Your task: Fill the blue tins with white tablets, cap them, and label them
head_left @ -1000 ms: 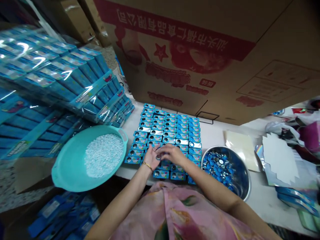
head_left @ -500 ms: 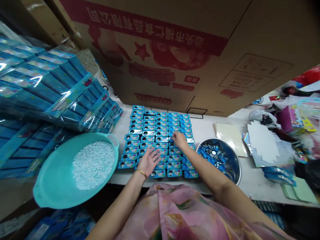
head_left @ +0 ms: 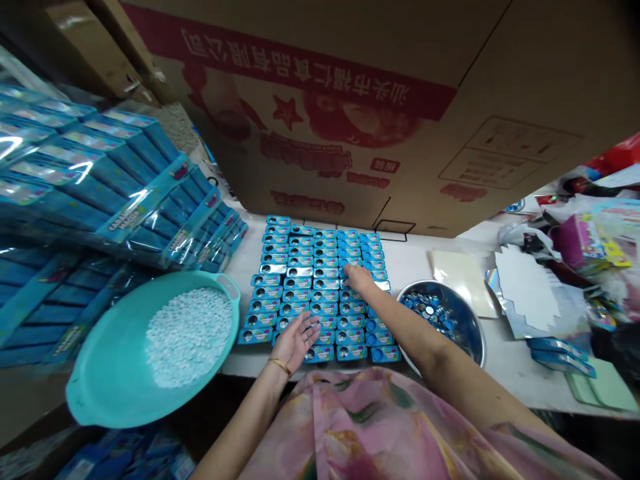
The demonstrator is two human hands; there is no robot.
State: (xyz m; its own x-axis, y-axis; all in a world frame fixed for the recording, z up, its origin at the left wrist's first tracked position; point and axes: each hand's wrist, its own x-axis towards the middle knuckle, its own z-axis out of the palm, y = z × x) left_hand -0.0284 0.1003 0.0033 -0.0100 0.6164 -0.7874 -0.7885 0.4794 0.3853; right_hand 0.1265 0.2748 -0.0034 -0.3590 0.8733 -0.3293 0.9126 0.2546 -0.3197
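Observation:
Several columns of small blue tins (head_left: 299, 295), each with a round dark or silver opening at its left end, lie on the white table. My right hand (head_left: 359, 279) reaches over the fourth column, its fingers drawn together and pointing down at a tin; whatever the fingertips hold, if anything, is hidden. Some tins in the rightmost column (head_left: 383, 353) show a blue round piece in the opening. Palm up and fingers spread, my left hand (head_left: 299, 340) hovers over the near tins and holds nothing.
To the left, a turquoise basin (head_left: 107, 353) contains many small white pieces (head_left: 193, 333). A steel bowl (head_left: 480, 340) of blue and silver round caps stands to the right. A large cardboard box (head_left: 320, 167) walls off the back; wrapped blue packs (head_left: 125, 180) are stacked left.
The view has shifted slightly, so the table things sit a little lower. My left hand stays spread, moved slightly toward me; my right hand remains over the fourth column.

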